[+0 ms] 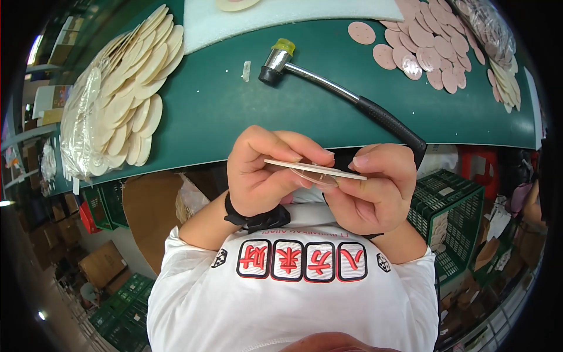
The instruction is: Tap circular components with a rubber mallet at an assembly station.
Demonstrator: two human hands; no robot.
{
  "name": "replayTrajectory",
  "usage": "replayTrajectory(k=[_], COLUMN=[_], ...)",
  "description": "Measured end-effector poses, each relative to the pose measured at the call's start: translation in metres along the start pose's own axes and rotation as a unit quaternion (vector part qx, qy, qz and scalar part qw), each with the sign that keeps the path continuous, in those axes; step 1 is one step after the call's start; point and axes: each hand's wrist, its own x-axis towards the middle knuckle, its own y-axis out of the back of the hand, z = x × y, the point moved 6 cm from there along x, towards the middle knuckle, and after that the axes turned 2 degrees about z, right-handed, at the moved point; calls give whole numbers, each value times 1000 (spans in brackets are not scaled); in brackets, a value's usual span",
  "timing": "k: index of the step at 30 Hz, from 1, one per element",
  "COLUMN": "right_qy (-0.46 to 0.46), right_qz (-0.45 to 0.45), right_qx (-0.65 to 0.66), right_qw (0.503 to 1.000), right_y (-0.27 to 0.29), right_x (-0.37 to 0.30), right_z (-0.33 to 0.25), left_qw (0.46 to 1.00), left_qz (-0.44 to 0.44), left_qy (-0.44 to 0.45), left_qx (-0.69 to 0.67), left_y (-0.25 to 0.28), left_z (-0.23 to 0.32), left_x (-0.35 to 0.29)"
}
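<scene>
Just off the table's near edge, a thin cream disc [319, 168] is seen almost edge-on between my two hands. A smaller, see-through pinkish round piece [315, 178] sits against its underside; whether the two are joined I cannot tell. My left hand [258, 167] pinches the left end, thumb below and fingers above. My right hand [378, 188] is closed on the right end, its fingertips near the clear piece. On the table beyond lies a mallet [322, 82] with a yellow face, a black face and a black grip.
A heap of cream oval discs [132, 94], partly in clear plastic, covers the table's left. Pink discs [434, 35] with small holes are scattered at the far right. White foam sheet [281, 20] lies at the back. Green crates [451, 217] stand below the green table [223, 100].
</scene>
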Motion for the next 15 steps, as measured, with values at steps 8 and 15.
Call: replayTrajectory(k=[8, 15], right_qy=[-27, -69], right_qz=[-11, -24], right_qx=[-4, 11], right_qw=[1000, 997], right_y=[3, 5], right_x=[4, 5], right_z=[0, -1], left_qw=[997, 991], left_qz=[-26, -34], left_qy=[-29, -72], left_qx=[68, 110], left_y=[2, 1], left_z=[6, 11], left_x=[2, 1])
